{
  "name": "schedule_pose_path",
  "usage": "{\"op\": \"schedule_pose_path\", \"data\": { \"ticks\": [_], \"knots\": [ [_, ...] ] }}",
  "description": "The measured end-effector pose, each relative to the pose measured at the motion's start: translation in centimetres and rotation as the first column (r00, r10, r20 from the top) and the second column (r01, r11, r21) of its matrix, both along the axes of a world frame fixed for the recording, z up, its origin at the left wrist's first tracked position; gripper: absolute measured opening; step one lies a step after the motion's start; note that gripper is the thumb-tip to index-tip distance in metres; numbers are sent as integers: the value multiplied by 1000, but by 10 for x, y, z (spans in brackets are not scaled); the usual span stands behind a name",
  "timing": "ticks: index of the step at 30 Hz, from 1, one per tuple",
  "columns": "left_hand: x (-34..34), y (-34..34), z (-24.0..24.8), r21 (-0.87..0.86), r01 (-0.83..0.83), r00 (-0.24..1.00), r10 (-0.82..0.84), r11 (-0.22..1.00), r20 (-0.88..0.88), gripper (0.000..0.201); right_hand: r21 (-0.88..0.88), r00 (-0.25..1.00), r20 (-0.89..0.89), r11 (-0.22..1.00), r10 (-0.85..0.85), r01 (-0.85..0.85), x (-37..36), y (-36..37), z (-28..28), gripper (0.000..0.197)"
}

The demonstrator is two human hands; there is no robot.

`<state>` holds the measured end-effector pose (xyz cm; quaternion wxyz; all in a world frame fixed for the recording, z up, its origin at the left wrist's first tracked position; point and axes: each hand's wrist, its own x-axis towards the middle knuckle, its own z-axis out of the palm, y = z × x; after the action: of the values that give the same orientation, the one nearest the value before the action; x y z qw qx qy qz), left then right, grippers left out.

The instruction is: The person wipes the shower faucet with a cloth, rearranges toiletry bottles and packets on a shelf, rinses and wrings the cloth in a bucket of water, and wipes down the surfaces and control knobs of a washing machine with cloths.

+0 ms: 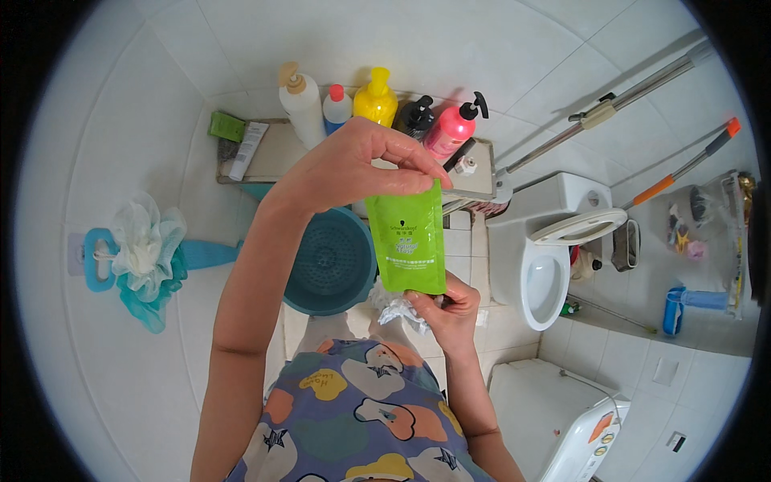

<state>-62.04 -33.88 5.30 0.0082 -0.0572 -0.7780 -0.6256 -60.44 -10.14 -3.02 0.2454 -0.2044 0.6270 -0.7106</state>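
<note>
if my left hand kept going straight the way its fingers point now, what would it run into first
The left hand pinches the top of the green pouch, fingers pointing right. Straight on, it would likely first meet the pink pump bottle on the shelf, though depth is hard to judge.

A tiled shelf (273, 161) carries a white pump bottle (303, 108), a yellow bottle (375, 100), a black bottle (414, 116) and a pink pump bottle (450, 128), with a teal basin (329, 261) below, a toilet (554, 257) to the right, and a bath pouf (144, 249) on the left wall.
</note>
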Motion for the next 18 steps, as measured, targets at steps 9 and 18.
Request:
{"op": "schedule_pose_path", "data": {
  "ticks": [9,18],
  "knots": [
    [17,-25,-17,113,-57,996,49,992,77,18,64,1000,3,998,28,-28,-3,-19,-15,10],
    [78,-72,-173,228,-766,634,648,601,422,19,203,956,274,978,-108,53,-19,-31,-95,12]
  ]
}}
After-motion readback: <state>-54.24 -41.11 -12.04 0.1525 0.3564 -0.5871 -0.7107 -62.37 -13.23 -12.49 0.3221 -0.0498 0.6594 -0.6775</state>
